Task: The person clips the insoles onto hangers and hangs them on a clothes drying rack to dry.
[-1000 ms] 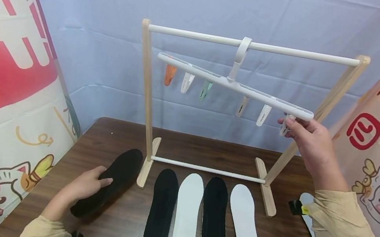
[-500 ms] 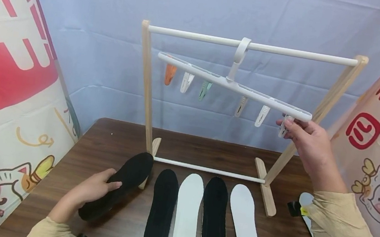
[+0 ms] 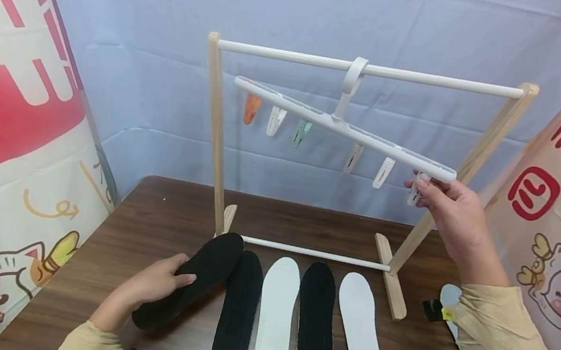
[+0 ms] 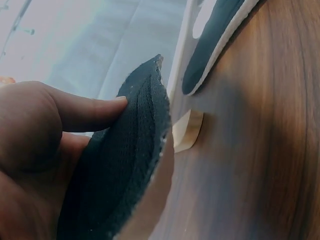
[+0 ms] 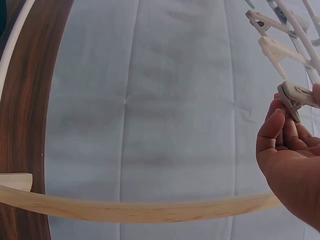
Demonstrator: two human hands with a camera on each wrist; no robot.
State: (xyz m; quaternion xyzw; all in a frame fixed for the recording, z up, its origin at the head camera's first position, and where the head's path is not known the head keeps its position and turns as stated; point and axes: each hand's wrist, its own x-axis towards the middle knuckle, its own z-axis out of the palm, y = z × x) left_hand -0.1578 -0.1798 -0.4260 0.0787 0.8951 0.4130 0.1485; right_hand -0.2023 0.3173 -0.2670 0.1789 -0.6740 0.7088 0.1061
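My left hand (image 3: 162,283) holds a black insole (image 3: 208,268) over the left of the table, thumb on its upper face. In the left wrist view the thumb presses the dark fabric of that insole (image 4: 125,145), and its pale underside shows along the edge. At the right end of a white clip hanger (image 3: 344,127), my right hand (image 3: 456,214) pinches a pale clothespin (image 3: 417,190). The right wrist view has that clothespin (image 5: 296,97) between thumb and fingers. The hanger hangs by its hook (image 3: 353,82), tilted down to the right.
Two black insoles (image 3: 237,315) (image 3: 317,325) and two white ones (image 3: 277,315) (image 3: 363,331) lie in a row on the table. Behind them stands a wooden rack with a white top rail (image 3: 285,54). Another insole (image 3: 450,298) lies by the right sleeve. Several clothespins hang along the hanger, one orange (image 3: 252,108).
My left hand has carried the black insole to the right, and its tip now overlaps the leftmost insole in the row. The right hand and hanger end have shifted slightly down and left.
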